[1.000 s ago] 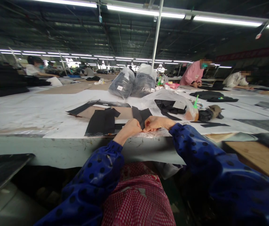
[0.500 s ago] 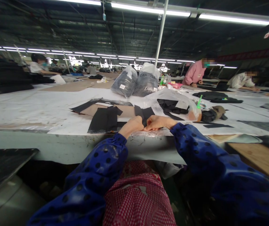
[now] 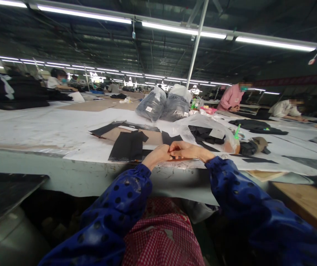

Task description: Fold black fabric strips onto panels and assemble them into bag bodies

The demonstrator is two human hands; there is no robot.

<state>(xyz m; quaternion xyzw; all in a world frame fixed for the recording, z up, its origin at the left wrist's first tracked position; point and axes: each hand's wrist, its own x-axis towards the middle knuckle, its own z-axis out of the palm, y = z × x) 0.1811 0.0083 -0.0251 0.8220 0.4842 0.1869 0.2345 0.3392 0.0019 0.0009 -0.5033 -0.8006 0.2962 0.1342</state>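
At the table's front edge my left hand [image 3: 160,155] and my right hand [image 3: 187,151] meet, fingertips together. Both are closed in a pinch on a black fabric piece [image 3: 171,137], whose far part shows just beyond the knuckles; a small dark bit of it peeks out between the fingers. Left of my hands lies a flat black panel [image 3: 126,146], overlapping a brown cardboard sheet [image 3: 153,137] with a white strip on it. Blue dotted sleeves cover both forearms.
Two clear bags [image 3: 176,103] with dark contents stand behind the work. To the right are a plastic sheet over black scraps [image 3: 207,133], a glue bottle with a green nozzle [image 3: 232,145] and a dark roll [image 3: 254,146]. A co-worker in pink [image 3: 230,96] stands beyond.
My hands have drawn closer together, the right fingers now lifted against the left ones. The whole view has shifted slightly as my head moved; the things on the table lie as before.
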